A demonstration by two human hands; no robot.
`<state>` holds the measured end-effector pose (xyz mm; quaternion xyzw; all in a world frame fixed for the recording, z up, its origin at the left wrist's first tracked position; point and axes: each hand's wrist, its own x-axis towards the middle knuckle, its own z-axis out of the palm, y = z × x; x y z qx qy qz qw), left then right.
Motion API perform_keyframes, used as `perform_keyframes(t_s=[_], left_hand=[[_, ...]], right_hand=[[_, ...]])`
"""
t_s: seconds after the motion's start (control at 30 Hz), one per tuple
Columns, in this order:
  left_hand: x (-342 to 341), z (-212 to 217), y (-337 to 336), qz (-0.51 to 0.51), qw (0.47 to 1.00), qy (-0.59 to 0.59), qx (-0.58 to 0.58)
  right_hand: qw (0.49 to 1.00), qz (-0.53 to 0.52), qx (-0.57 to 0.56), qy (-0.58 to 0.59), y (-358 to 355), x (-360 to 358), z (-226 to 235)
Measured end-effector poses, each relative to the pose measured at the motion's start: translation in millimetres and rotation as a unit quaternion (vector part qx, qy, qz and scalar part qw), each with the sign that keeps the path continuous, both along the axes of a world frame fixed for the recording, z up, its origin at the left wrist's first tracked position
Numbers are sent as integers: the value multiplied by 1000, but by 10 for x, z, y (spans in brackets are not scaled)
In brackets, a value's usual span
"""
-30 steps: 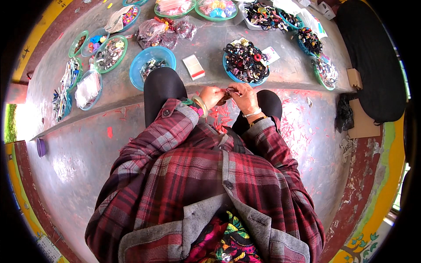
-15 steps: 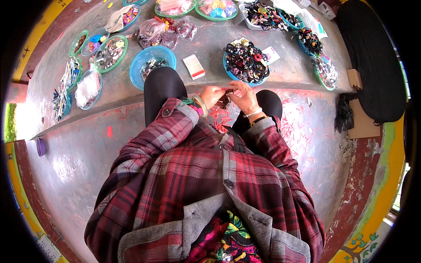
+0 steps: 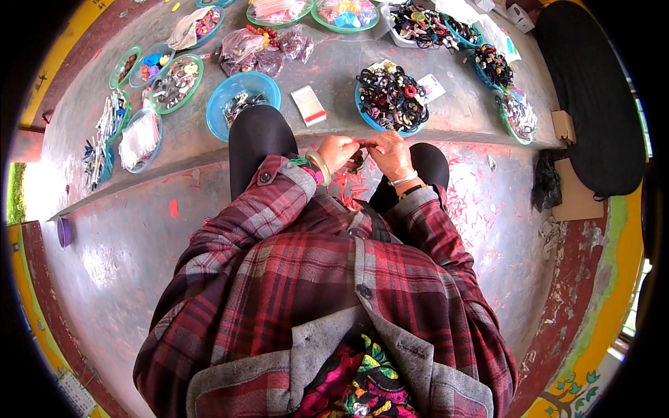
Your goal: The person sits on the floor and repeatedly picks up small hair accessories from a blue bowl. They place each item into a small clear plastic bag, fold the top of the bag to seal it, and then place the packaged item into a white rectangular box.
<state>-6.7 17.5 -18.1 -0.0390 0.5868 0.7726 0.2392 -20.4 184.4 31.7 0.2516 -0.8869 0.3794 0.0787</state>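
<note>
Above my lap, in front of the step's edge, my left hand and my right hand meet with fingertips pinched. Between them hangs a small dark brown hair tie, partly hidden by the fingers. Both hands are closed on it at its upper part. Just beyond my right hand is a blue bowl heaped with dark hair ties, some with coloured ornaments. Past my left hand a white card box with a red end lies flat. Left of it, a blue basin holds small metallic pieces.
Bowls of clips, sticks and beads stand at left, including a green-rimmed bowl. Bags of beads lie behind. At right are a green basket, a black plastic bag and a long black cushion. Red scraps litter the floor.
My right fingers have come down from a raised, spread pose and now pinch against the left fingertips. The dark hair tie hangs slightly lower, more covered by the fingers.
</note>
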Motion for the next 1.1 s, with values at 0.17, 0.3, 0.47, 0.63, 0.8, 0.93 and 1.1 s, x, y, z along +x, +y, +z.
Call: perform_keyframes(t_s=[0.17, 0.3, 0.47, 0.63, 0.8, 0.93, 1.1], left_hand=[[-78, -526, -74, -28, 984, 145, -96], [-16, -90, -21, -9, 999, -12, 35], [8, 138, -44, 51, 990, -82, 106], [-8, 158, -77, 63, 987, -88, 119], [12, 202, -73, 36, 989, -77, 124], [20, 202, -73, 25, 991, -72, 114], [13, 154, -66, 16, 993, -73, 96]], right_hand=[[994, 71, 74, 36, -11, 12, -24], [990, 80, 88, 76, -19, 56, 100], [995, 34, 39, 84, -37, 30, 129], [994, 39, 21, 99, -40, 17, 175], [994, 45, 46, 90, -39, 32, 159], [994, 44, 46, 83, -48, 62, 200], [991, 43, 73, 101, -33, 46, 144]])
